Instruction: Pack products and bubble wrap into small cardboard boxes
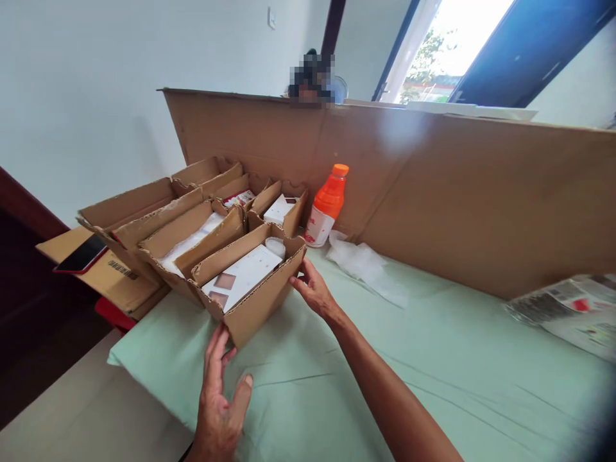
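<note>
A narrow open cardboard box point(269, 301) stands at the front of a group of boxes on the green cloth point(298, 385). Inside it lie a white carton with brown square patches point(245, 276) and a small white round container point(276, 247). My right hand point(315, 292) grips the box's right end corner, thumb on the front face, other fingertips partly hidden behind the edge. At the near left corner, my left hand point(221, 391) touches the cardboard with its fingertips. Its fingers are stretched out and the thumb stands apart.
More open cardboard boxes point(144, 205) crowd the left. An orange bottle point(327, 205) stands behind, beside crumpled white plastic point(360, 266). A tall cardboard panel point(433, 192) runs along the back; a person point(312, 77) is behind it. Plastic packaging point(572, 308) lies right, a phone point(81, 255) left.
</note>
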`<act>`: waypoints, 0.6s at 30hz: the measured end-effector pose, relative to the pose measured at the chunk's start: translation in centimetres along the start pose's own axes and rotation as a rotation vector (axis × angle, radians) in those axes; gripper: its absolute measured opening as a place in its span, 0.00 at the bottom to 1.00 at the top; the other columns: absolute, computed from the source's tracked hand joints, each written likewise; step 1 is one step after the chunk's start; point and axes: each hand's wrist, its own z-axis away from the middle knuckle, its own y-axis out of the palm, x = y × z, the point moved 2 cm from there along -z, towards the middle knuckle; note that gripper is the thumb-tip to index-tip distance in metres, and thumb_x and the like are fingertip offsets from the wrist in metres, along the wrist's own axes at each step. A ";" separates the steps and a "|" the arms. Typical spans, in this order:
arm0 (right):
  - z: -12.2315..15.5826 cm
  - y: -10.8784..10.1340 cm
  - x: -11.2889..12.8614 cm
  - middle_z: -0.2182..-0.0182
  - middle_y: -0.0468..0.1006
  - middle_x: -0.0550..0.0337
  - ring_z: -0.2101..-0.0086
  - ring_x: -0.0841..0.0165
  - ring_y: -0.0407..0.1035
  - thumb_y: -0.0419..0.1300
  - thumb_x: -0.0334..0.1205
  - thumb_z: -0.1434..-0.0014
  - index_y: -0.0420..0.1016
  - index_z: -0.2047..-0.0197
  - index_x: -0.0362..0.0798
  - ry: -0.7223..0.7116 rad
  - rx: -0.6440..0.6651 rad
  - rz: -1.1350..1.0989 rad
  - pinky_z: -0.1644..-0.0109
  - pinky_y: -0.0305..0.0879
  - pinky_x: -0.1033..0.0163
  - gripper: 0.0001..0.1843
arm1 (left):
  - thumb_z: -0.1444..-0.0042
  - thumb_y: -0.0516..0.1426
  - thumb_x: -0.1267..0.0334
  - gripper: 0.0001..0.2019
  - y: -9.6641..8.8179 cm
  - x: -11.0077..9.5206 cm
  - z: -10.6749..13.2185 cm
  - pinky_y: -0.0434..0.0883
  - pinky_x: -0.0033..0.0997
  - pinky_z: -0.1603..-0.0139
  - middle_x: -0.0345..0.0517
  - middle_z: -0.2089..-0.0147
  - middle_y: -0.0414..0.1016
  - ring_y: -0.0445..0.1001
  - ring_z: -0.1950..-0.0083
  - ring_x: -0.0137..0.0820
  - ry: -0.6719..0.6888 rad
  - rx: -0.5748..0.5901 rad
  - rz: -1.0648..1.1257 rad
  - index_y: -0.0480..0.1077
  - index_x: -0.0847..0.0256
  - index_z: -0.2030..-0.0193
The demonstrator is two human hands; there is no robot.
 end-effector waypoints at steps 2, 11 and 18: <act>-1.1 0.7 -0.8 0.37 0.69 0.50 0.42 0.58 0.66 0.60 0.47 0.40 0.58 0.32 0.53 -0.013 -0.015 -0.038 0.45 0.69 0.52 0.35 | 0.37 0.54 0.65 0.31 0.3 0.3 -0.6 0.68 0.46 0.34 0.49 0.24 0.49 0.56 0.26 0.46 0.066 -0.027 -0.013 0.52 0.48 0.27; -1.7 1.2 -2.2 0.40 0.71 0.49 0.43 0.57 0.68 0.62 0.52 0.39 0.62 0.35 0.54 0.009 0.000 -0.062 0.46 0.70 0.51 0.32 | 0.38 0.54 0.68 0.34 0.2 1.4 -1.7 0.62 0.55 0.30 0.54 0.26 0.51 0.56 0.27 0.47 0.042 -0.076 -0.062 0.50 0.52 0.26; -2.9 2.7 -3.1 0.35 0.66 0.47 0.37 0.56 0.63 0.62 0.53 0.40 0.59 0.32 0.53 -0.023 -0.006 -0.116 0.41 0.69 0.48 0.36 | 0.38 0.54 0.67 0.35 1.0 1.3 -2.1 0.61 0.56 0.30 0.56 0.25 0.48 0.52 0.26 0.48 0.068 -0.072 -0.085 0.47 0.52 0.26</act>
